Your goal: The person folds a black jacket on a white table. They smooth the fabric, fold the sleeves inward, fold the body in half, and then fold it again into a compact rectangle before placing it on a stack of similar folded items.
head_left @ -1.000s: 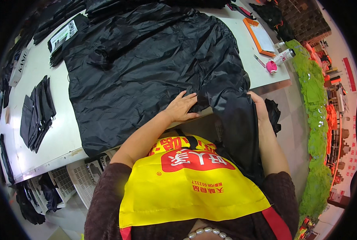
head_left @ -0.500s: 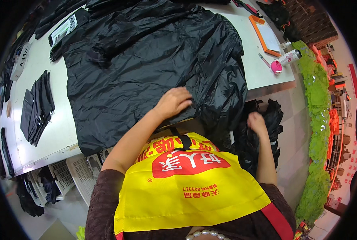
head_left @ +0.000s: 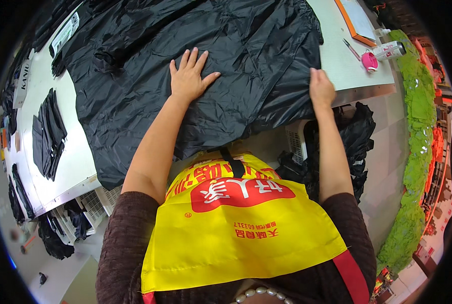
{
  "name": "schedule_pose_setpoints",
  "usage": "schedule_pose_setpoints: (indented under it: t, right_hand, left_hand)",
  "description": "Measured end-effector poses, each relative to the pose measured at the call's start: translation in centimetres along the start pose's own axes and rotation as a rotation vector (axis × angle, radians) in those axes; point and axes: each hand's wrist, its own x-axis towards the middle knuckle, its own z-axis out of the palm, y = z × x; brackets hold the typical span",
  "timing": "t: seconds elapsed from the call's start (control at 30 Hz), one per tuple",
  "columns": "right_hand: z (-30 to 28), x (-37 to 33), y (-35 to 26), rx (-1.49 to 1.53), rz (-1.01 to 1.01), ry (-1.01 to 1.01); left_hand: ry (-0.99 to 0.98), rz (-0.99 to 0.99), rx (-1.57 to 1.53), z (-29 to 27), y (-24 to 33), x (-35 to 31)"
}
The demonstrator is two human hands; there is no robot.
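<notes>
Flat and spread, my left hand [head_left: 189, 78] rests on the black cloth [head_left: 251, 86] draped over the table [head_left: 76, 157]; my right hand [head_left: 321, 90] curls at the cloth's right edge, whether pinching I can't tell

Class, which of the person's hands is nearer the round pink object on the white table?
Right. The right hand, at the right edge of the shiny black fabric, is left of the round pink object; the left hand, spread on the fabric, is much farther left.
</notes>
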Motion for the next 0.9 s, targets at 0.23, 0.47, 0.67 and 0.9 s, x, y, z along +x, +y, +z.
schedule_pose_setpoints:
  t: [0.23,0.47,0.67,0.9]
  right_hand:
    - [-0.8,-0.4,3.4,-0.043,0.095,-0.067]
    - [-0.6,-0.9,2.4,-0.072,0.099,-0.111]
    - [-3.1,-1.5,-2.2,-0.041,-0.331,0.107]
    - [-1.3,-9.0,-5.9,0.126,-0.726,-0.368]
  left_hand:
    - [-0.020,-0.041,-0.002,0.0,0.8,0.6]
    - [0.010,-0.031,0.000,0.1,0.8,0.6]
    - [0.030,-0.025,-0.002,0.3,0.5,0.5]
    - [0.044,0.015,-0.002,0.3,-0.2,0.9]
